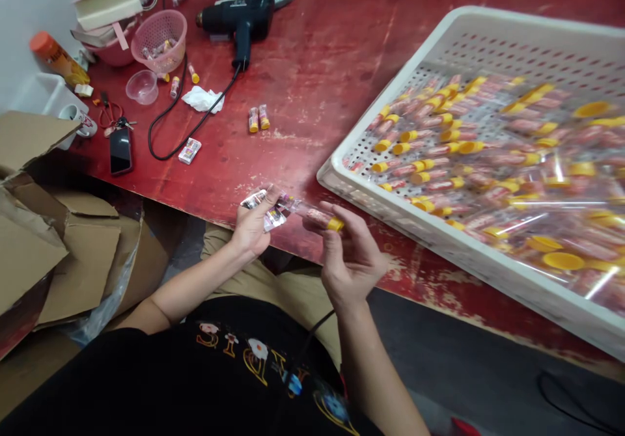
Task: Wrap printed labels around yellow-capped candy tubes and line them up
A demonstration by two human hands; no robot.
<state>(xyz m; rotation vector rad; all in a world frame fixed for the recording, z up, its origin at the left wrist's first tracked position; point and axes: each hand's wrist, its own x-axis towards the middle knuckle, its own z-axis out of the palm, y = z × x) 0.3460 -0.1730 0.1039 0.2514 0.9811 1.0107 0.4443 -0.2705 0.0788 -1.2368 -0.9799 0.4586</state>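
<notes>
Head view shows us a small clear tube (318, 217) with a yellow cap (335, 224), held over the near edge of the red table (312, 78), between our two hands. Our right hand (354, 260) pinches it at the capped end between thumb and fingers, while our left hand (254, 228) is closed on a few printed sleeves (276, 217), thumb on top. Our hands are apart, and the tube's other end points toward the sleeves; blur keeps us from telling whether the two touch. Just beyond, two capped vials (258, 118) stand side by side on the table, and to their left lies a flat stack of printed labels (189, 151). On our right, a white perforated crate (336, 166) holds many yellow-capped tubes (430, 136), lying in loose heaps. Farther off, we see a black heat gun (239, 23) on its side, its cord looping past a crumpled tissue (202, 100). Left of it are a pink basket (178, 29) with vials inside, a clear plastic cup (141, 88) and, nearer us, a dark phone (120, 151). Opened cardboard (83, 260) fills the space beside our left arm.
</notes>
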